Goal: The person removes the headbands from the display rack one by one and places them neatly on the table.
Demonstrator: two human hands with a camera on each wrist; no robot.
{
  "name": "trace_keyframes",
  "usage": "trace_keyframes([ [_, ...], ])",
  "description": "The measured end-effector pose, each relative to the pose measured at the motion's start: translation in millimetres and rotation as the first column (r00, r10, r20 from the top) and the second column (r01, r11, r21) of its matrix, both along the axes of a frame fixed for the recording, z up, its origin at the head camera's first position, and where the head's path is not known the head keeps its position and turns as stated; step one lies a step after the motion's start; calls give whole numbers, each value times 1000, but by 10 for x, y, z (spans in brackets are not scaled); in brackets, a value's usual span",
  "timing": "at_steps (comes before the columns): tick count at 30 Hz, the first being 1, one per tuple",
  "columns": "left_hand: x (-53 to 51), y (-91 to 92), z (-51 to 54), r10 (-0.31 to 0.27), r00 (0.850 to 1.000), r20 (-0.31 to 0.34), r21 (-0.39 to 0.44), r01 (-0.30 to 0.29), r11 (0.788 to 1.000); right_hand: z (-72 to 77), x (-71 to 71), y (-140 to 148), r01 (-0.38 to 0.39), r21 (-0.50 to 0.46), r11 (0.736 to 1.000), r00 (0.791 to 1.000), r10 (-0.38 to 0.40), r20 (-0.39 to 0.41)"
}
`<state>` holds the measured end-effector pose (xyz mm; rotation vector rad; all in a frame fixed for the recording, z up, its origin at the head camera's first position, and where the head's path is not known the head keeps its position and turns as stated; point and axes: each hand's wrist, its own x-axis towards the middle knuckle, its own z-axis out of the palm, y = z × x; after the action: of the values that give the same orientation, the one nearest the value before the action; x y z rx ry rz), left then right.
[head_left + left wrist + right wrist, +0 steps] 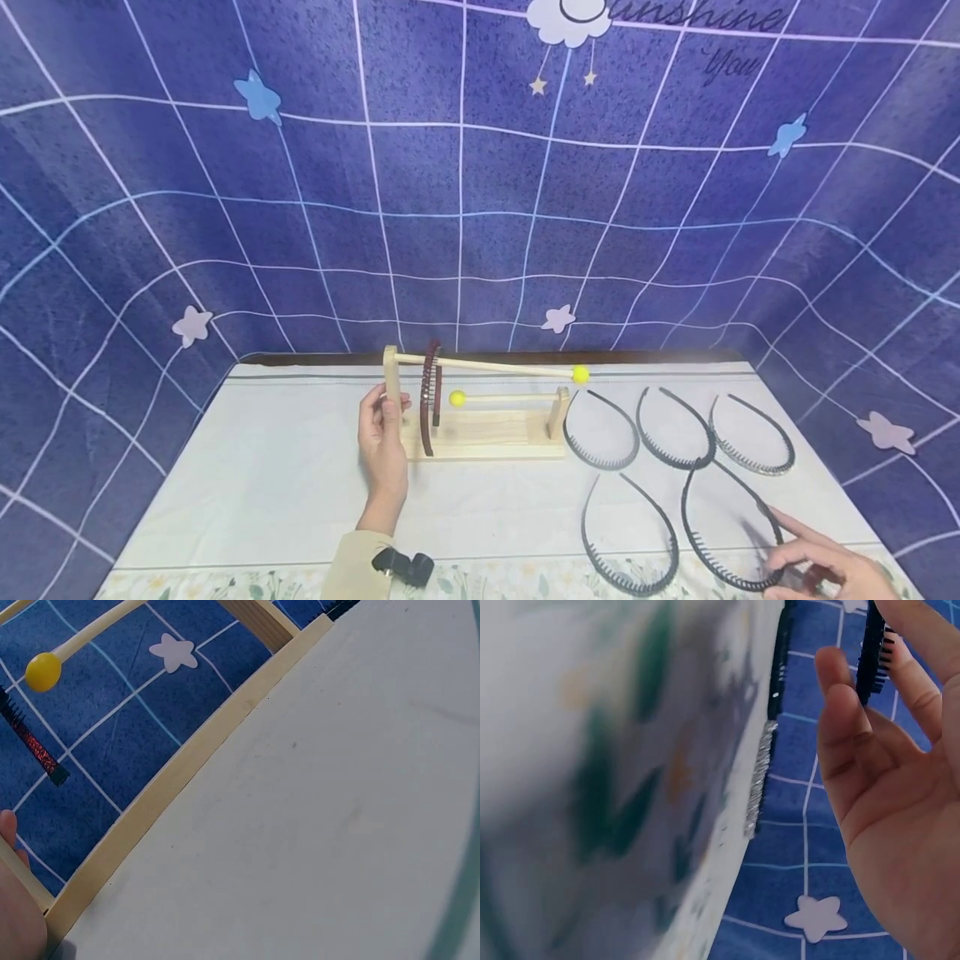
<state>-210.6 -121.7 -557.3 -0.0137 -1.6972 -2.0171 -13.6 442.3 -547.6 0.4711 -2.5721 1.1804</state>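
My left hand [382, 442] grips the left upright of a pale wooden stand [487, 429] with two yellow-tipped rods. A dark red toothed headband [426, 408] hangs over the upper rod, near its left end; part of it shows in the left wrist view, where the red surface [34, 746] glitters. At lower right, my right hand [825, 567] pinches a black toothed headband [759, 502] by its near right side. Thumb and fingers meet around that black headband [868, 656] in the right wrist view. Its far end overlaps a neighbouring headband [678, 460].
More dark headbands lie right of the stand: one beside its right post [603, 463], a silver-trimmed headband [765, 468] at far right, and a nearer headband [630, 583]. A white cloth [247, 467] covers the table. Behind hangs a blue grid-patterned curtain [420, 250].
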Motion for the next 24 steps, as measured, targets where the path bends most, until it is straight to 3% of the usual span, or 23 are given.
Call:
trace_keyframes([
  [2, -3, 0, 7, 0, 1000, -2, 3, 0, 1000, -53, -9, 94, -109, 0, 994, 994, 109, -12],
  [5, -1, 1, 12, -1, 1000, 3, 4, 1, 1000, -129, -47, 224, -300, -32, 953, 954, 298, -40],
  [8, -2, -2, 8, 3, 1000, 16, -10, -3, 1000, -190, -76, 295, -381, -53, 923, 924, 379, -52],
  [12, -8, -15, -6, 0, 1000, 21, -11, 0, 1000, -224, -68, 291, -359, -33, 933, 933, 357, -54],
  [18, 2, -16, 6, -3, 1000, 4, 11, 2, 1000, -192, -26, 204, -231, 32, 972, 973, 232, -20],
  [24, 2, -18, 4, 4, 1000, 18, -5, -4, 1000, -178, -75, 217, -268, 48, 962, 963, 269, 2],
])
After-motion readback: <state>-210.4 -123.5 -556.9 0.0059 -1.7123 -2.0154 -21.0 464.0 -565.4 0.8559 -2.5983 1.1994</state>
